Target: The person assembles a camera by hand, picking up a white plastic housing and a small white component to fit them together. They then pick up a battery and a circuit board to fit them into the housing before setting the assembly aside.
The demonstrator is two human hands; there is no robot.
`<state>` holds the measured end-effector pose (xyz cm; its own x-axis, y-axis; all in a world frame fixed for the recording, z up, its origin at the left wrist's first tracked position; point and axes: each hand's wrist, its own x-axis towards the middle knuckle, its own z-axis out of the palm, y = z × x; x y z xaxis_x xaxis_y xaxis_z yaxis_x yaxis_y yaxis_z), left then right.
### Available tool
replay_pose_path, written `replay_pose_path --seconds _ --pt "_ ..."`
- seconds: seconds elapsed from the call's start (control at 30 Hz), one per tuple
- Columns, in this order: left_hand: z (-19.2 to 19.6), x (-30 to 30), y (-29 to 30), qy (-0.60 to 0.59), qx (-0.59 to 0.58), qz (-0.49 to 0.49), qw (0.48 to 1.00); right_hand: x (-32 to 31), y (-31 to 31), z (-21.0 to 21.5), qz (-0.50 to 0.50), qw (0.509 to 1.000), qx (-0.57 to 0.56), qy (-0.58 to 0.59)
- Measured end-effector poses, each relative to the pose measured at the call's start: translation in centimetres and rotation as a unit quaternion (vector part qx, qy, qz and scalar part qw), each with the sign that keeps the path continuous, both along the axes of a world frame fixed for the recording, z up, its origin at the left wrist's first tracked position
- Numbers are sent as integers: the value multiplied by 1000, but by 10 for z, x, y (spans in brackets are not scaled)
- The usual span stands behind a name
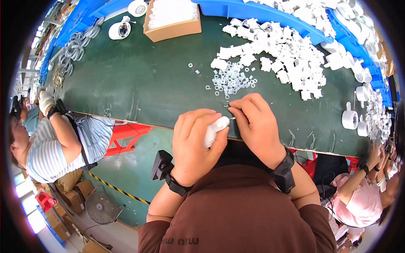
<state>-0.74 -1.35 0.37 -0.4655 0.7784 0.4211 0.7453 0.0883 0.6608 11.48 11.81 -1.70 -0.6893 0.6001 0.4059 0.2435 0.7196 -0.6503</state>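
Near the front edge of the green table, my left hand [192,139] is closed round a white plastic part [221,123] with a rounded end. Most of its body is hidden by my fingers and palm. Just to the right, my right hand [258,126] has its thumb and index finger pinched together close to the rounded end. A tiny thin piece shows between the fingertips and the part, too small to name. Small clear rings [232,80] lie in a loose heap just beyond my hands, with white plastic brackets [280,52] piled behind them.
A cardboard box [175,32] of clear pieces stands at the back, beside a round white fixture [120,30]. Blue bins [261,16] line the far side. Grey rings [76,47] lie at far left. Co-workers sit on both sides; a red stool [124,137] is at left.
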Motion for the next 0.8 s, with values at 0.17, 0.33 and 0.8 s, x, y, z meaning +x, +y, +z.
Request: replay_pose_path --seconds 0.17,0.33,0.8 --pt "-1 11 4 23 -10 -39 999 23 7 16 1 895 -443 55" --pt "-3 16 8 25 -19 -57 998 46 1 41 21 846 -531 37" --pt "-8 17 13 36 19 -59 997 34 -2 30 100 801 -586 66"
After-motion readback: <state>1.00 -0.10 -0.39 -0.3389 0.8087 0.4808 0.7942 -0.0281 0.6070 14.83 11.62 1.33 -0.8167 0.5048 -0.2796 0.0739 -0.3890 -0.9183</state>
